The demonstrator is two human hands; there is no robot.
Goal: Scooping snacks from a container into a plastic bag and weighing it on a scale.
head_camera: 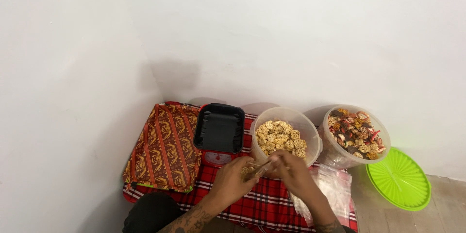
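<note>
Clear tubs (286, 116) (pale crackers (280, 138), mixed snacks (356, 135))

Head view, steeply down, close.

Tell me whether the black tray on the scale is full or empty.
Empty: the black tray shows only its bare ribbed bottom, with no snacks inside.

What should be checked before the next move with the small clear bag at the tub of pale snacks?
1. Both hands on small clear plastic bag: left hand, right hand: ok.
2. Bag mouth open: cannot tell.
3. Round clear tub of pale wheel-shaped snacks uncovered and close by: ok.
4. Black rectangular tray on red scale free of snacks: ok.
5. Spare clear bags beside right hand: ok.
</note>
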